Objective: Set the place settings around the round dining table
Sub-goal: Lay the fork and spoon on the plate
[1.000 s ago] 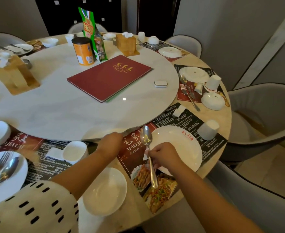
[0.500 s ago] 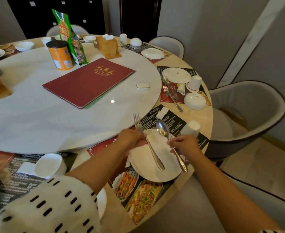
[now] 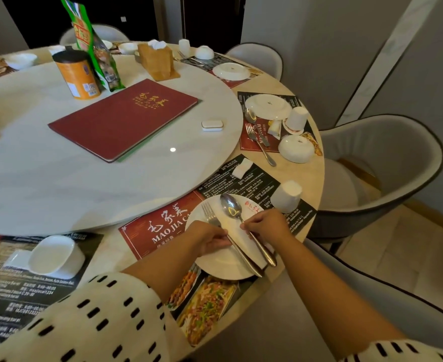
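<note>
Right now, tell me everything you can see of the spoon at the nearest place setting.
The spoon looks like polished metal, with an oval bowl facing up and a long handle thickening toward its end. It lies diagonally on the white plate, bowl toward the table's centre, handle end past the near rim. The right hand pinches its handle. The fork lies beside it, held by the left hand.
</note>
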The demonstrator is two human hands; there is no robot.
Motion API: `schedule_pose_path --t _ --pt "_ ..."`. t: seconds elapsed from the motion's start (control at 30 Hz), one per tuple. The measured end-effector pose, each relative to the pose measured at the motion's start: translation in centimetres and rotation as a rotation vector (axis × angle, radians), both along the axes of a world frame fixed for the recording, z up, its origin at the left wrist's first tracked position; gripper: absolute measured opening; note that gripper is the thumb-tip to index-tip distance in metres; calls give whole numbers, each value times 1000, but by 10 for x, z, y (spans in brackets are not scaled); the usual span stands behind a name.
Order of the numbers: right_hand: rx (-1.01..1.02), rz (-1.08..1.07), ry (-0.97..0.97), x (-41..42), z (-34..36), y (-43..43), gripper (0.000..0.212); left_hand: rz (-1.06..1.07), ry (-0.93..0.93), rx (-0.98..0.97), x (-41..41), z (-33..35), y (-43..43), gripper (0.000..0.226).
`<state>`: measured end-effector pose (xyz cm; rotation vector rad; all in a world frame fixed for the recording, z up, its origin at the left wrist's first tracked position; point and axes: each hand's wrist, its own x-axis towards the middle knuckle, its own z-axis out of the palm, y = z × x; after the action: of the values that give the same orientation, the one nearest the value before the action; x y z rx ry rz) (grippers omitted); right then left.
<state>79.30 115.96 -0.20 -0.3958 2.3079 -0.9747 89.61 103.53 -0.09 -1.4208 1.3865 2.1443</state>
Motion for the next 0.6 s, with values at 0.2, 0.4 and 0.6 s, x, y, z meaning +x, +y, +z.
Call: schedule_pose_path --t 0.2,0.4,0.6 --pt "63 68 105 -3 -5 -1 19 -21 5 -66 0 -3 4 22" --pt "97 143 176 -4 -4 0 22 -30 42 -80 2 -5 8 9" --pt "117 225 208 -6 -1 3 23 -18 66 -77 4 -7 12 13"
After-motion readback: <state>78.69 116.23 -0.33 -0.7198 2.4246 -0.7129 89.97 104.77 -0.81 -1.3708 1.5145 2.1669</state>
